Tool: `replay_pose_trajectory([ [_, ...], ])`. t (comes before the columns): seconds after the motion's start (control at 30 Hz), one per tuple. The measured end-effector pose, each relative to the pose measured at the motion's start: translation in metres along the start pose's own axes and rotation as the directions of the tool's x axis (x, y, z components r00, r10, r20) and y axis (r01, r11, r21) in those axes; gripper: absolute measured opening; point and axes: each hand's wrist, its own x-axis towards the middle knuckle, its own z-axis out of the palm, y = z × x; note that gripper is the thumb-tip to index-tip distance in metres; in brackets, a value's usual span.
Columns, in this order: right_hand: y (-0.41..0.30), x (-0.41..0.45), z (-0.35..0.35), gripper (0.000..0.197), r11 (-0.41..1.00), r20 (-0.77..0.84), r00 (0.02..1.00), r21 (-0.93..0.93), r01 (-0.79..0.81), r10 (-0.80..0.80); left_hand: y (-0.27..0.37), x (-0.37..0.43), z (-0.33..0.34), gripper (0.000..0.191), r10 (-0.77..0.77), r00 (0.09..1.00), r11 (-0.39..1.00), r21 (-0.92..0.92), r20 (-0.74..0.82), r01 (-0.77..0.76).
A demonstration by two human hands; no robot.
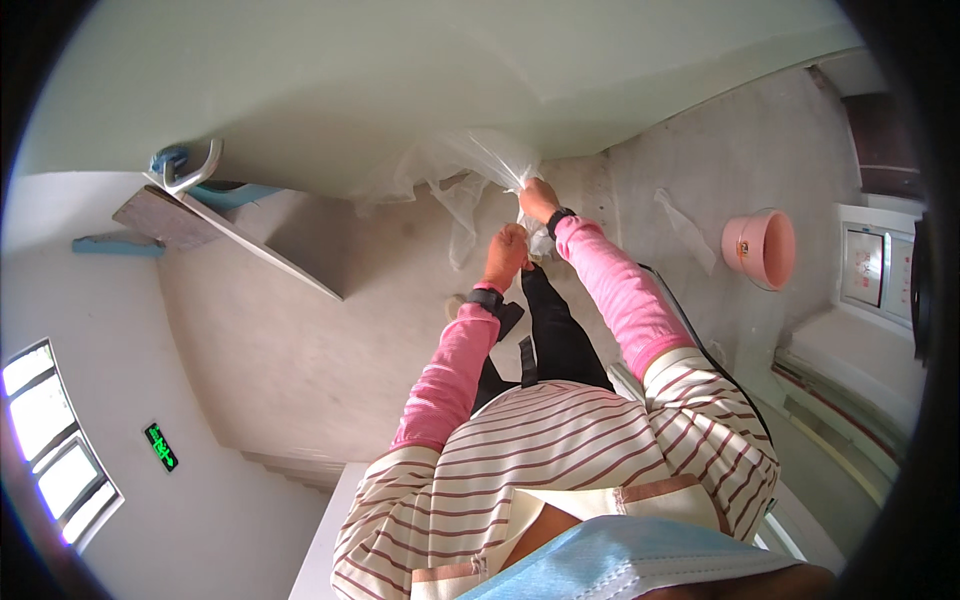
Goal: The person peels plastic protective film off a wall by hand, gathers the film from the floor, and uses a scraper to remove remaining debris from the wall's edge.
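A sheet of clear plastic film [457, 169] lies gathered against the pale wall and hangs down in loose folds. My right hand [538, 199] grips a bunched part of it, and creases fan out from the fingers up to the wall. Just below and to the left, my left hand [508, 251] is closed on the lower, twisted end of the film. The two hands are close together but apart, in front of my legs. Part of the film between and behind them is hidden by the fingers.
A pink plastic bucket [757, 249] stands on the floor at the right, with a scrap of film [684, 229] beside it. At the left, a tilted board [255, 244] stands near a metal handle [196, 171]. Stair steps [296, 463] show at the lower left.
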Motion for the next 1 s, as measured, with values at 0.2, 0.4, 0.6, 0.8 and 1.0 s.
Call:
replay_pose_trajectory([
  [0.2,-0.008,-0.064,0.029,0.022,0.997,0.018,0.999,-0.071,-0.041,0.042,-0.03,-0.051,-0.024,0.022,-0.033,0.998,0.998,0.06,0.054,0.03],
  [0.4,-0.016,-0.098,0.083,0.021,0.998,0.019,0.999,-0.042,-0.036,0.036,-0.055,-0.089,-0.064,0.022,-0.059,0.998,0.998,0.029,0.0,0.059],
  [0.6,-0.021,-0.101,0.109,0.019,0.996,-0.046,0.999,-0.086,-0.03,0.026,-0.069,-0.086,-0.101,0.021,-0.04,0.995,0.998,0.045,-0.097,0.044],
  [0.8,-0.002,-0.102,0.138,0.022,0.989,-0.081,0.992,-0.12,0.085,-0.095,-0.065,-0.056,-0.14,0.03,0.074,0.952,0.995,0.086,-0.296,-0.051],
  [1.0,0.004,-0.112,0.154,0.018,0.972,-0.116,0.965,-0.026,0.232,-0.234,-0.009,0.041,-0.16,0.044,0.422,0.829,0.844,0.493,-0.366,-0.212],
])
